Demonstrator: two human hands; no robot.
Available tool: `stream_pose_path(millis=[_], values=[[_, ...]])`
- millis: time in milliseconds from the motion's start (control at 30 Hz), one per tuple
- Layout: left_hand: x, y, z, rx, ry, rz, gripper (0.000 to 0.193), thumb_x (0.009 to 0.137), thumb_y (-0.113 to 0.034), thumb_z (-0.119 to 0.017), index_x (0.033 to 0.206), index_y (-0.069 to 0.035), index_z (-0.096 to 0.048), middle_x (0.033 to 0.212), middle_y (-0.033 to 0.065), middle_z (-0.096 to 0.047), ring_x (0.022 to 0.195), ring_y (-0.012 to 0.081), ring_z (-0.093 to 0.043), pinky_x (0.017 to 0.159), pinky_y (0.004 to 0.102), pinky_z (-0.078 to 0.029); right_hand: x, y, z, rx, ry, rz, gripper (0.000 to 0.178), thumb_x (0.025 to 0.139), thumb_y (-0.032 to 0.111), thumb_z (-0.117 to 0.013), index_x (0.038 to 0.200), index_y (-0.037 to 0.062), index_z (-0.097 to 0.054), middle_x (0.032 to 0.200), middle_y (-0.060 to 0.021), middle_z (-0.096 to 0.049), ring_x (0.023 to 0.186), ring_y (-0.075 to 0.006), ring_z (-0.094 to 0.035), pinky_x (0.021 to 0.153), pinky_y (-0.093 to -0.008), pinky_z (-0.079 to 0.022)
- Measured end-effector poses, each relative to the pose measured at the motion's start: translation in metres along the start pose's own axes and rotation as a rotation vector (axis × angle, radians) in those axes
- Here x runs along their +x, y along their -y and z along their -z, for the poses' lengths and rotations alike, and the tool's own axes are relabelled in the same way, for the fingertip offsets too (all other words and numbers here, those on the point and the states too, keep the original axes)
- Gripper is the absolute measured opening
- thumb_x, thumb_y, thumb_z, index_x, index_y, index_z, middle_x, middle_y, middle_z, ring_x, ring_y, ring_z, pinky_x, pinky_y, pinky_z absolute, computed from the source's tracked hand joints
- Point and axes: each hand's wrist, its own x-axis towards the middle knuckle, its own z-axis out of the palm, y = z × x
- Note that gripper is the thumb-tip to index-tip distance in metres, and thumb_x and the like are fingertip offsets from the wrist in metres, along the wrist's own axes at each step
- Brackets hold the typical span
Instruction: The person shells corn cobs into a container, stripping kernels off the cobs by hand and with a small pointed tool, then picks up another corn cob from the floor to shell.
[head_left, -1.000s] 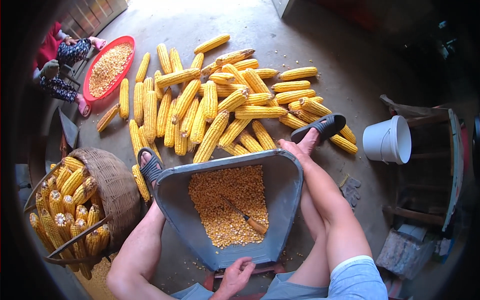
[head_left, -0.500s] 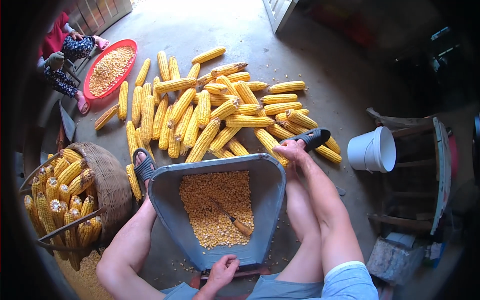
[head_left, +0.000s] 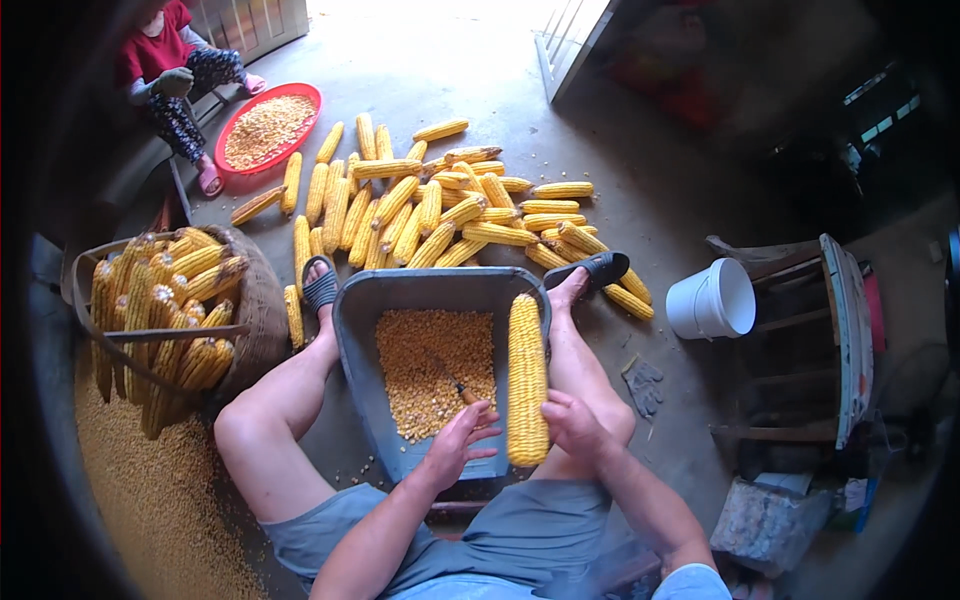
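Observation:
A large yellow corn cob (head_left: pixel 527 380) stands lengthwise over the right rim of the grey plastic tub (head_left: pixel 368 400) between my legs. My right hand (head_left: pixel 575 425) grips its right side near the lower end; part of the fingers is hidden behind it. My left hand (head_left: pixel 462 443) is open over the tub's near part, fingers apart, a short way left of the cob. Loose corn kernels (head_left: pixel 430 350) cover the tub's bottom. On them lies a pointed tool with a wooden handle (head_left: pixel 468 395), its handle end partly covered by my left fingers.
Many corn cobs (head_left: pixel 400 220) lie heaped beyond the tub. A wicker basket (head_left: pixel 262 300) of cobs stands left, above spilled kernels (head_left: pixel 160 500). Far left, a person (head_left: pixel 160 60) sits by a red basin (head_left: pixel 318 118). A white bucket (head_left: pixel 700 300) and grey glove (head_left: pixel 643 385) are right.
My right hand has come back from the heap toward me with a corn cob. My left hand has risen from the tub's near edge and opened. The view has shifted.

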Motion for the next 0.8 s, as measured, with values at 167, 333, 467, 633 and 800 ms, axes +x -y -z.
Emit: stream_pose_path(millis=[167, 333, 467, 633, 800], values=[[-0.004, 0.031, 0.067, 0.132, -0.253, 0.018, 0.034, 0.097, -0.036, -0.053, 0.106, -0.003, -0.054, 0.090, 0.0105, -0.063, 0.076, 0.0180, -0.065, 0.063, 0.0323, -0.055, 0.033, -0.054, -0.047, -1.173, 0.253, 0.147, 0.039, 0.090, 0.037, -0.059, 0.098, -0.0012, -0.062, 0.087, -0.0205, -0.066, 0.082, -0.0365, -0.064, 0.074, -0.0440, -0.050], [0.007, 0.060, 0.120, 0.172, -0.577, 0.148, 0.041, 0.091, -0.037, -0.061, 0.103, 0.003, -0.062, 0.080, 0.0070, -0.063, 0.066, 0.0159, -0.062, 0.060, 0.0329, -0.051, 0.109, -0.107, -0.010, -1.456, -0.004, -0.046, 0.035, 0.084, 0.029, -0.057, 0.103, -0.0003, -0.061, 0.090, -0.0245, -0.066, 0.089, -0.0353, -0.066, 0.080, -0.0444, -0.052], [0.010, 0.061, 0.135, 0.090, -0.543, 0.123, 0.041, 0.090, -0.035, -0.063, 0.106, 0.002, -0.060, 0.084, 0.0062, -0.063, 0.069, 0.0149, -0.061, 0.063, 0.0305, -0.050, 0.148, -0.144, -0.008, -1.590, -0.178, -0.123, 0.035, 0.083, 0.019, -0.057, 0.113, 0.0023, -0.058, 0.109, -0.0221, -0.062, 0.105, -0.0366, -0.060, 0.090, -0.0457, -0.049], [0.025, 0.066, 0.125, -0.161, -0.505, 0.075, 0.033, 0.094, -0.031, -0.059, 0.111, -0.003, -0.058, 0.091, 0.0067, -0.064, 0.073, 0.0172, -0.064, 0.065, 0.0311, -0.053, 0.165, -0.182, 0.013, -1.567, -0.450, -0.213, 0.037, 0.081, 0.018, -0.061, 0.114, 0.0025, -0.055, 0.122, -0.0193, -0.055, 0.114, -0.0366, -0.054, 0.091, -0.0478, -0.049], [0.032, 0.071, 0.143, -0.248, -0.461, 0.125, 0.037, 0.097, -0.036, -0.050, 0.114, -0.004, -0.055, 0.087, 0.0118, -0.066, 0.069, 0.0233, -0.066, 0.061, 0.0358, -0.055, 0.169, -0.151, -0.009, -1.408, -0.243, -0.343, 0.046, 0.075, 0.025, -0.064, 0.109, -0.0042, -0.056, 0.107, -0.0275, -0.064, 0.102, -0.0392, -0.062, 0.090, -0.0436, -0.050]])
